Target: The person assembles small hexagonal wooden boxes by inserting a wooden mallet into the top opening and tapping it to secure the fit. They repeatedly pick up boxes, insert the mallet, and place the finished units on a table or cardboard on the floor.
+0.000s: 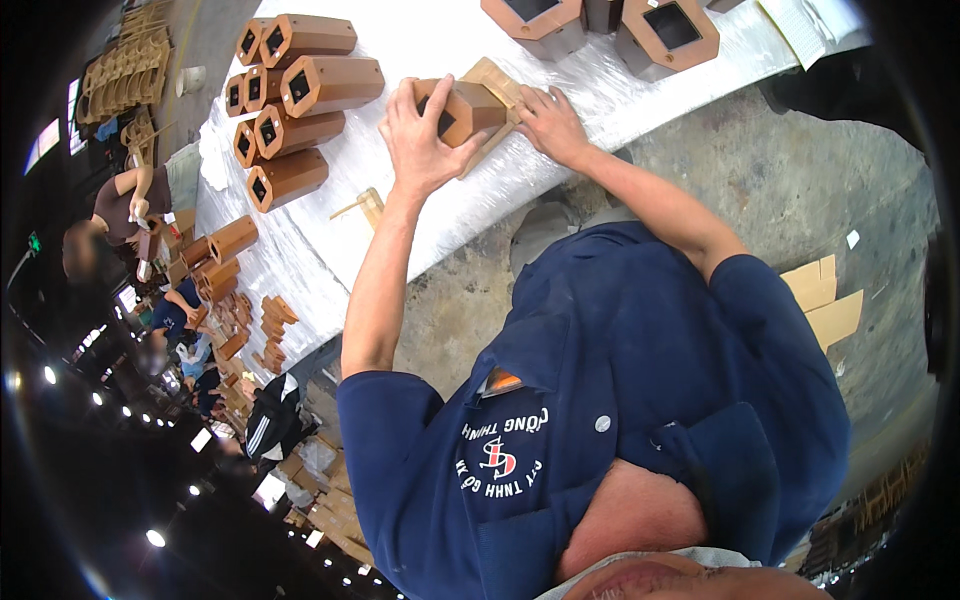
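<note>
A brown wooden block (474, 113), six- or eight-sided with a square hole in its end, lies on its side on the white plastic-covered table. My left hand (415, 140) is wrapped round its open end, fingers over the top and thumb along the near side. Against the far end and underneath is a pale wooden piece (490, 76), like a small frame or jig. My right hand (550, 122) grips the edge of that piece with bent fingers, close to the block's end. The underside of the block is hidden.
Similar brown blocks (330, 85) lie stacked to the left. Larger ones (668, 38) stand at the top right. A small pale wooden piece (370, 207) lies near the table's front edge. Cardboard (820, 295) is on the floor. Other people work along the left.
</note>
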The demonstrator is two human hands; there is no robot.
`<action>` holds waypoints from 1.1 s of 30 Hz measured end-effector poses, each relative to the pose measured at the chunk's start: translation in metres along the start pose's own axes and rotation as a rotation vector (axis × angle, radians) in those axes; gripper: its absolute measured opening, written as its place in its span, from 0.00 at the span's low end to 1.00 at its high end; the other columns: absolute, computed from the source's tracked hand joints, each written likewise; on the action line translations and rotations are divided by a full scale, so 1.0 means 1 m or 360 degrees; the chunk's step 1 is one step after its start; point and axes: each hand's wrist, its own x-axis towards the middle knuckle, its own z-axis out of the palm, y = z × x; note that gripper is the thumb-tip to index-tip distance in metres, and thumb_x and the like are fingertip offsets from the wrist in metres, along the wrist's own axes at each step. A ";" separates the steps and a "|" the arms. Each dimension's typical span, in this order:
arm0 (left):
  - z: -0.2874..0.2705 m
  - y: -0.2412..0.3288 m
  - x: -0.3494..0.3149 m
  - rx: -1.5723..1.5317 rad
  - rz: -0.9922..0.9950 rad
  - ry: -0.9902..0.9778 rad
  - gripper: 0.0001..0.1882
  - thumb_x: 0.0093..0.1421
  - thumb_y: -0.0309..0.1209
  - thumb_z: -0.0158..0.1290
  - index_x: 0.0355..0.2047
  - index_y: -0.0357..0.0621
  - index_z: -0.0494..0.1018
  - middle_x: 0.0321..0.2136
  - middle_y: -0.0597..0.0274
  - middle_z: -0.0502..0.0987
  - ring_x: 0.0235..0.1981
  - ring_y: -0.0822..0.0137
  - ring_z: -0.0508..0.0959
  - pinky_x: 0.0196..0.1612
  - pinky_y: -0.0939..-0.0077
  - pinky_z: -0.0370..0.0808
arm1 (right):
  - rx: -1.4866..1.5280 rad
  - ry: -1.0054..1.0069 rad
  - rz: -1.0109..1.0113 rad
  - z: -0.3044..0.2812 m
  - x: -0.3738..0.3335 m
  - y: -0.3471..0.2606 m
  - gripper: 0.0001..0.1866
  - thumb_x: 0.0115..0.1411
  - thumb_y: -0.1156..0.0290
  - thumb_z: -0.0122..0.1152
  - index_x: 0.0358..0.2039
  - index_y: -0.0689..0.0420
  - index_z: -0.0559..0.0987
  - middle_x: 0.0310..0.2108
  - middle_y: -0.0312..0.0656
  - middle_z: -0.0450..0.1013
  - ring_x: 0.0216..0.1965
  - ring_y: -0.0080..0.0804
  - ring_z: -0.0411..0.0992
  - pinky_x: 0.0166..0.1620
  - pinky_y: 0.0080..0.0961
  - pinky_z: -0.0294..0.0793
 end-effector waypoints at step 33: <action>-0.131 0.017 -0.137 -0.3610 -0.0859 0.0482 0.44 0.57 0.65 0.43 0.66 0.50 0.54 0.60 0.50 0.64 0.57 0.50 0.70 0.45 0.34 0.76 | 0.2598 -0.0173 -0.0004 -0.158 0.086 -0.214 0.50 0.47 0.45 0.72 0.61 0.65 0.62 0.56 0.44 0.67 0.58 0.34 0.66 0.59 0.32 0.65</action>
